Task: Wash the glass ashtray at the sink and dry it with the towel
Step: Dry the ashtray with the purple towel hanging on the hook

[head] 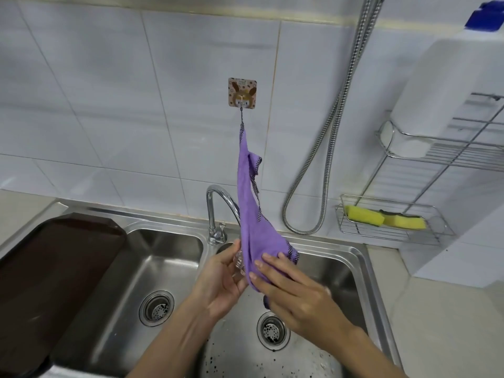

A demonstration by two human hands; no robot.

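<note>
A purple towel [249,203] hangs by its loop from a square cartoon hook [242,93] on the tiled wall. Its lower end is pulled down over the right basin [341,271]. My left hand [222,282] holds the clear glass ashtray [239,264], which shows only as a glassy edge beside the cloth. My right hand [294,290] presses the towel's lower end against the ashtray, fingers flat on the fabric. Most of the ashtray is hidden by the towel and my fingers.
A chrome tap [218,211] stands between the two steel basins; the left basin [152,268] holds nothing. A dark brown tray [49,274] lies at the left. Yellow sponges [384,218] sit in a wire rack at the right, beside a shower hose [332,126].
</note>
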